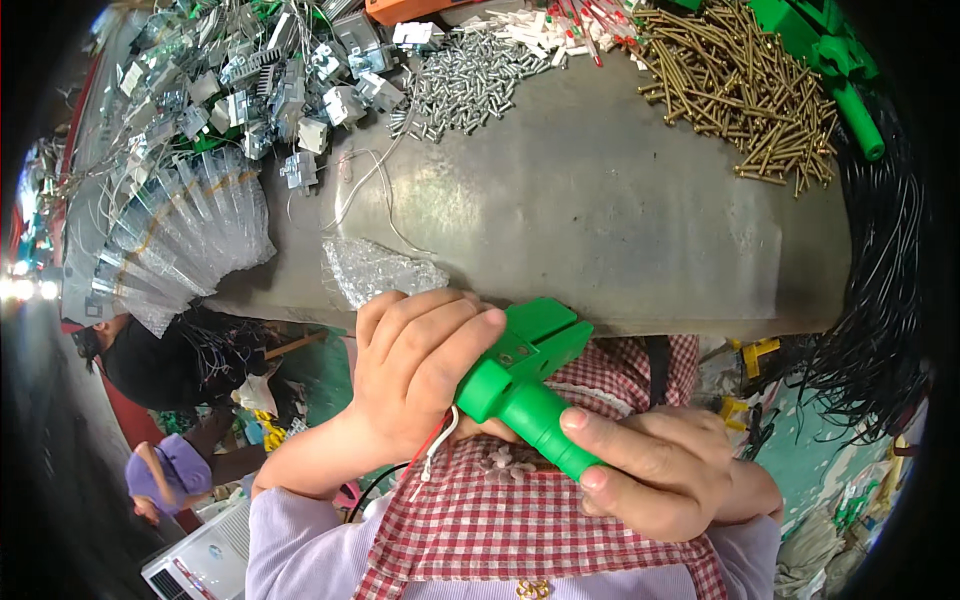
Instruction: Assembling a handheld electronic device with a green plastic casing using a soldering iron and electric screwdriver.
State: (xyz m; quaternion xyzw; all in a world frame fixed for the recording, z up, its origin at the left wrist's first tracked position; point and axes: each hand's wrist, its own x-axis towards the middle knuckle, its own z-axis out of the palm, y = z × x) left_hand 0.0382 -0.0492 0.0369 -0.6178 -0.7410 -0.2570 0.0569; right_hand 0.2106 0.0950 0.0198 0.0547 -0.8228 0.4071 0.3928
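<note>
Grey metal desk (pixel 600 230) lay strewn with brass screws (pixel 740 90).
Both my grips, left hand (pixel 415 370) and right hand (pixel 660 470), closed around a green plastic handled part (pixel 525 385).

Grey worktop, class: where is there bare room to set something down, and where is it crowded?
The grey worktop is bare across its middle and right, bordered by the silver screws above, the brass screws at the upper right, and the clear plastic bag at the near left. The left is crowded with metal clips and fanned clear packets.
</note>
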